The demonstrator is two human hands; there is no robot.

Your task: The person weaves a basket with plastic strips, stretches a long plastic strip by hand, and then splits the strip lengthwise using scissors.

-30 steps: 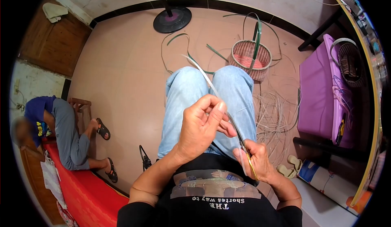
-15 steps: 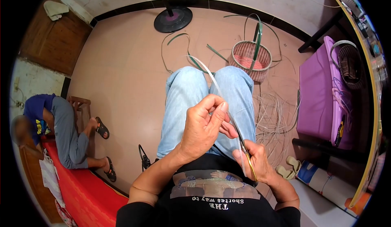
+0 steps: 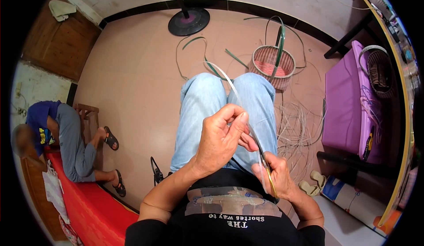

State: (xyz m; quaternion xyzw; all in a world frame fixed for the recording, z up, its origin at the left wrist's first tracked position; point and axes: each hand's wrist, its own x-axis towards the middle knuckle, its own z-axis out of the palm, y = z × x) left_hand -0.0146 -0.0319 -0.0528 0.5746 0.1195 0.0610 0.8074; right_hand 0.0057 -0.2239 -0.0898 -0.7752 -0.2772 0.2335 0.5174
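Observation:
My left hand [image 3: 224, 135] is closed over my lap, pinching a thin whitish plastic strip [image 3: 225, 77] between thumb and forefinger. The strip's upper part arcs away past my knees, and its lower end hangs down towards my shirt. Gripped in my right hand [image 3: 277, 174] is a pair of scissors [image 3: 267, 171] with gold-coloured handles. Their dark blades point up towards my left fingers and lie right along the strip. Whether the blades touch the strip I cannot tell.
A striped basket [image 3: 287, 76] with a green handle stands beyond my right knee. Loose strips [image 3: 296, 124] lie tangled on the floor. To the right is a purple bin [image 3: 346, 107]; a round black stand base [image 3: 189, 22] is ahead. Another person [image 3: 70, 135] sits bent over at left.
The view has shifted very slightly. Both hands, the strip and the scissors stay almost as they were.

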